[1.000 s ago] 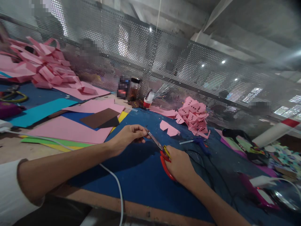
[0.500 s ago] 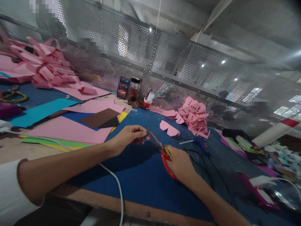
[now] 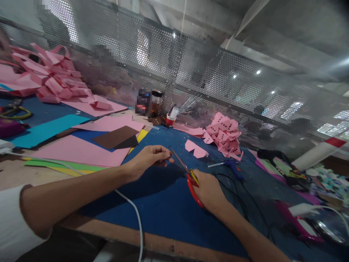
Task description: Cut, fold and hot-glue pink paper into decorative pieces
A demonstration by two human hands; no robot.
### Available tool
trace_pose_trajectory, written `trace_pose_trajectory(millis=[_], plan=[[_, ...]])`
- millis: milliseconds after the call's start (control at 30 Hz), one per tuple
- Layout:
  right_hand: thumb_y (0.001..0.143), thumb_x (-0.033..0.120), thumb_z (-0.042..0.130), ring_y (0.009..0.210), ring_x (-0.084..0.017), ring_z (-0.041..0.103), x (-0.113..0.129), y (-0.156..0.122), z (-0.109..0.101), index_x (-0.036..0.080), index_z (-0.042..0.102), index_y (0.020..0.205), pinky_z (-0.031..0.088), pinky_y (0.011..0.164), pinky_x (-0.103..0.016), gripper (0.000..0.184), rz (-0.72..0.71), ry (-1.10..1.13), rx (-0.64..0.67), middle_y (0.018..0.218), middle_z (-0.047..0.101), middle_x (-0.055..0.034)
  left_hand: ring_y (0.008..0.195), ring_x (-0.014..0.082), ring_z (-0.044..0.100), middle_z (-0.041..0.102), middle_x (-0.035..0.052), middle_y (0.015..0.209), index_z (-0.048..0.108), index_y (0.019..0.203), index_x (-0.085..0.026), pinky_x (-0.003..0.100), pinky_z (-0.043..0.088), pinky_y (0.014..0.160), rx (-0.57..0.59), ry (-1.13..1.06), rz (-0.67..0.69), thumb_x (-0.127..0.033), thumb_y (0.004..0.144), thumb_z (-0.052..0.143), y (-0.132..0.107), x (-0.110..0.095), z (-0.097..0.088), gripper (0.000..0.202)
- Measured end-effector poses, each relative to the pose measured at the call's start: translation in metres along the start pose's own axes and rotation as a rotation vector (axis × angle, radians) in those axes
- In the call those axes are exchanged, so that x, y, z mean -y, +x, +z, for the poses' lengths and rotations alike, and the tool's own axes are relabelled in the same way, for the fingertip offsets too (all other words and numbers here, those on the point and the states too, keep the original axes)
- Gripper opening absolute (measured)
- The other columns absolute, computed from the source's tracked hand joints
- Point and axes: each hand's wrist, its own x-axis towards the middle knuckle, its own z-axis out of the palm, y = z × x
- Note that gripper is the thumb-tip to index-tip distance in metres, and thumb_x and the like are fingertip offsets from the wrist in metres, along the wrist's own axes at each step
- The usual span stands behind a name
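My right hand [image 3: 208, 191] is closed round the red handles of a pair of scissors [image 3: 188, 174], whose blades point up and left over the blue table cover [image 3: 163, 203]. My left hand [image 3: 148, 159] is pinched shut right at the blade tips, holding something too small to make out. A loose pink paper cut-out [image 3: 196, 149] lies just beyond the scissors. A pile of pink cut pieces with dark dots [image 3: 225, 135] sits farther back.
Pink, brown, teal, green and yellow paper sheets [image 3: 81, 147] lie at the left, with a heap of folded pink strips [image 3: 51, 78] behind. A white cable [image 3: 133, 211] crosses the front edge. Jars and a red cup [image 3: 170, 118] stand by the perforated metal screen [image 3: 191, 65]. A dark glue gun [image 3: 272, 156] lies at the right.
The scissors and my right hand have shifted very slightly to the right; my left hand stays pinched at the blade tips.
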Motion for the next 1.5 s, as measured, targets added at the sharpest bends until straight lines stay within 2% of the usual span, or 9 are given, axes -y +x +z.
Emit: trace_pose_trajectory(millis=[233, 533, 1067, 1500], plan=[[0.093, 0.034, 0.048, 0.069, -0.015, 0.061, 0.0001, -0.0014, 0.0005, 0.021, 0.054, 0.093, 0.024, 0.058, -0.026, 0.014, -0.003, 0.052, -0.05, 0.087, 0.067, -0.0021, 0.067, 0.0115, 0.058, 0.073, 0.0065, 0.09, 0.063, 0.087, -0.016, 0.026, 0.046, 0.067, -0.014, -0.006, 0.033, -0.04, 0.078, 0.07, 0.0001, 0.0001, -0.0006, 0.027], [0.092, 0.037, 0.047, 0.067, -0.018, 0.062, 0.0068, -0.0028, -0.004, 0.021, 0.054, 0.096, 0.021, 0.055, -0.027, 0.017, -0.007, 0.013, -0.047, 0.085, 0.064, -0.0022, 0.068, 0.012, 0.059, 0.071, 0.0052, 0.089, 0.062, 0.087, -0.017, 0.026, 0.047, 0.068, 0.0, -0.034, 0.066, -0.04, 0.078, 0.07, -0.0011, -0.0008, -0.0003, 0.026], [0.091, 0.035, 0.048, 0.065, -0.017, 0.06, 0.0064, -0.0031, -0.0028, 0.02, 0.055, 0.086, 0.022, 0.057, -0.027, 0.017, -0.021, 0.059, -0.031, 0.075, 0.065, -0.0016, 0.072, 0.0118, 0.059, 0.07, 0.0051, 0.092, 0.064, 0.091, -0.017, 0.026, 0.047, 0.07, 0.025, -0.02, 0.069, -0.039, 0.082, 0.067, 0.0008, 0.0047, -0.0023, 0.024], [0.089, 0.034, 0.05, 0.064, -0.016, 0.059, 0.0062, -0.0035, -0.0017, 0.02, 0.055, 0.084, 0.021, 0.056, -0.027, 0.016, -0.011, 0.004, -0.037, 0.073, 0.065, -0.002, 0.07, 0.0113, 0.059, 0.071, 0.0062, 0.093, 0.061, 0.089, -0.015, 0.026, 0.046, 0.07, 0.021, 0.007, 0.058, -0.039, 0.083, 0.066, 0.0029, 0.0053, -0.0033, 0.025]])
